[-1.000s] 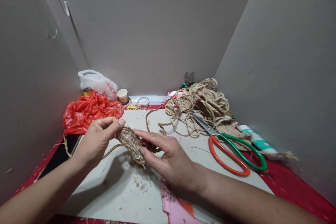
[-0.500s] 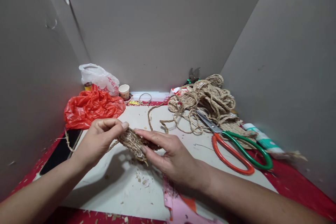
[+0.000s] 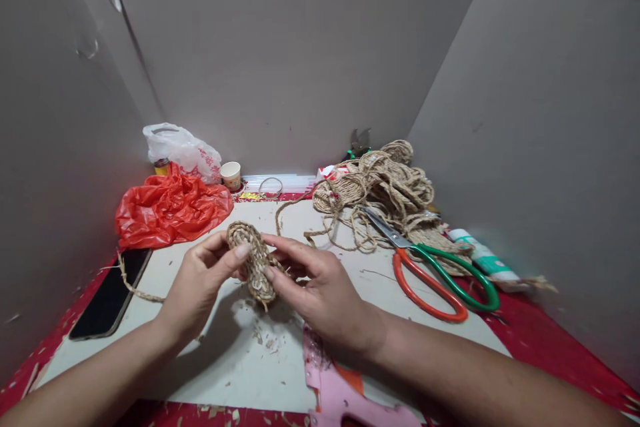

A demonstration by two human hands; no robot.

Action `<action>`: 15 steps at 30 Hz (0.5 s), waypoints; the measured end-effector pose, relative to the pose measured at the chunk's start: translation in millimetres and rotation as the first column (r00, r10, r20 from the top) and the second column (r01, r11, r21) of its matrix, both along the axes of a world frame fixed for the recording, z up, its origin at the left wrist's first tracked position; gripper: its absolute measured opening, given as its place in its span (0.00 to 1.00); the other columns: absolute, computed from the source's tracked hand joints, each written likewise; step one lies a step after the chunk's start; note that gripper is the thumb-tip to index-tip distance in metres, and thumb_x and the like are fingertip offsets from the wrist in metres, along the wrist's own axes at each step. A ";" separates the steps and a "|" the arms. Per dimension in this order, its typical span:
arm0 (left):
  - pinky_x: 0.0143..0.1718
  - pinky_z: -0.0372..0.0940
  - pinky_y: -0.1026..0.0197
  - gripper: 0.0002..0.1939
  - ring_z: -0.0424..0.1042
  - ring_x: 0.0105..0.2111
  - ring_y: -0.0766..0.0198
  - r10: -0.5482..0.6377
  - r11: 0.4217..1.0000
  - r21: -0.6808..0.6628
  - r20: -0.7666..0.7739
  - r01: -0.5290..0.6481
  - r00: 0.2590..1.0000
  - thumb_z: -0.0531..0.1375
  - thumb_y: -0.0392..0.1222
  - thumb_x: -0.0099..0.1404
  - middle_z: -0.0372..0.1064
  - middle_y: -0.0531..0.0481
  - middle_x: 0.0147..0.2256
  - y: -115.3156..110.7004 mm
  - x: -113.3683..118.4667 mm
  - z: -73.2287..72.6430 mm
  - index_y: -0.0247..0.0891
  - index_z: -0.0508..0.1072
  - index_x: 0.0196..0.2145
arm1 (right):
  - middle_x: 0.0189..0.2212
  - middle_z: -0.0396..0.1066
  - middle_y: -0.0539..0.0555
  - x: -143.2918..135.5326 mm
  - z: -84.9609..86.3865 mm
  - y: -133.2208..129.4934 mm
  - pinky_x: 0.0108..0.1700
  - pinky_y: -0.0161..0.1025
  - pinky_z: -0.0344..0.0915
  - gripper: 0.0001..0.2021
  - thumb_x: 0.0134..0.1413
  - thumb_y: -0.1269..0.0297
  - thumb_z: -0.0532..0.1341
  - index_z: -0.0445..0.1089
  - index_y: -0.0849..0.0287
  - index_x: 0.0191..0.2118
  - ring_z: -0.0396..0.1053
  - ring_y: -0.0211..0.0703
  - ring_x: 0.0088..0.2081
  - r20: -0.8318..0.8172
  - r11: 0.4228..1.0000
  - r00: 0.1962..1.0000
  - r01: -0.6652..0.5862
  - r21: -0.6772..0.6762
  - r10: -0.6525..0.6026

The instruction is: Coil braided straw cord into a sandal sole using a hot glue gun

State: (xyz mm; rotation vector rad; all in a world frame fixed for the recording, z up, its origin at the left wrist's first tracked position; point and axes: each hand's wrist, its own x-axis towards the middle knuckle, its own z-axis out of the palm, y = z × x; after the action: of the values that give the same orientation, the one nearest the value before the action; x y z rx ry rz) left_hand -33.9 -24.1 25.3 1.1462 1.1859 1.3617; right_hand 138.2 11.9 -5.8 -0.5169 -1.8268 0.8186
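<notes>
Between my two hands, above the white board (image 3: pixel 210 373), is a small oval coil of braided straw cord (image 3: pixel 253 260), its flat face with shiny patches turned towards me. My left hand (image 3: pixel 207 270) pinches its left edge, the thumb on the front face. My right hand (image 3: pixel 317 287) grips its right side, with the thumb on the front and the fingers partly hidden behind. A loose cord end (image 3: pixel 133 288) sticks out past my left wrist. Close below my right forearm lies a pink glue gun (image 3: pixel 333 387), partly covered by the arm.
Large scissors (image 3: pixel 433 273) with red and green handles lie at right beside a heap of braided cord (image 3: pixel 390 180). A white-and-teal roll (image 3: pixel 485 257) is further right. At left are a red plastic bag (image 3: pixel 173 207), a phone (image 3: pixel 110 297) and a paper cup (image 3: pixel 231 175). Grey walls enclose the table.
The coil has been turned from a slanted, edge-on pose to face me, more upright. My left fingers have shifted down along its edge. The whole view has moved slightly.
</notes>
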 end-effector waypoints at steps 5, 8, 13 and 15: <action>0.34 0.65 0.63 0.10 0.69 0.29 0.64 0.028 1.000 -0.001 0.071 -0.028 0.997 0.68 0.42 0.56 0.75 0.49 0.31 3.7 7.9 -12.7 0.37 0.80 0.37 | 0.46 0.76 0.58 -0.3 -2.2 -0.4 0.45 0.39 0.74 0.21 0.57 0.73 0.59 0.66 0.61 0.57 0.77 0.40 0.40 -0.007 0.998 1.000 0.006 0.062 -0.006; 0.34 0.65 0.64 0.09 0.69 0.30 0.65 0.005 1.000 -0.002 0.097 -0.005 0.995 0.67 0.40 0.57 0.75 0.49 0.31 3.8 7.3 -12.0 0.38 0.80 0.37 | 0.46 0.76 0.59 1.7 0.5 -0.9 0.45 0.36 0.74 0.20 0.58 0.73 0.58 0.66 0.64 0.57 0.77 0.40 0.42 -0.015 0.992 1.000 -0.014 0.127 0.016; 0.37 0.66 0.63 0.07 0.71 0.31 0.65 -0.033 0.999 -0.024 0.146 0.037 0.989 0.66 0.39 0.59 0.77 0.49 0.33 1.6 7.1 -9.1 0.39 0.80 0.37 | 0.43 0.77 0.65 5.1 -2.5 1.3 0.43 0.39 0.75 0.20 0.59 0.75 0.53 0.64 0.70 0.57 0.77 0.44 0.40 0.074 0.942 0.994 0.056 0.331 -0.086; 0.37 0.66 0.63 0.07 0.72 0.32 0.64 -0.042 0.998 -0.045 0.164 0.050 0.985 0.66 0.39 0.59 0.77 0.49 0.33 0.4 7.4 -8.0 0.39 0.80 0.36 | 0.40 0.77 0.66 6.4 -5.0 2.5 0.40 0.41 0.76 0.21 0.59 0.75 0.52 0.62 0.73 0.58 0.77 0.46 0.36 0.155 0.897 0.978 0.060 0.439 -0.141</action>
State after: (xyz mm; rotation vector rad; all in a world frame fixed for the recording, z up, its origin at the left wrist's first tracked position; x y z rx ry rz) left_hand -26.5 -23.8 17.3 1.0016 1.0626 1.3568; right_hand 144.5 14.4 -10.8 -0.4023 -2.0562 0.2803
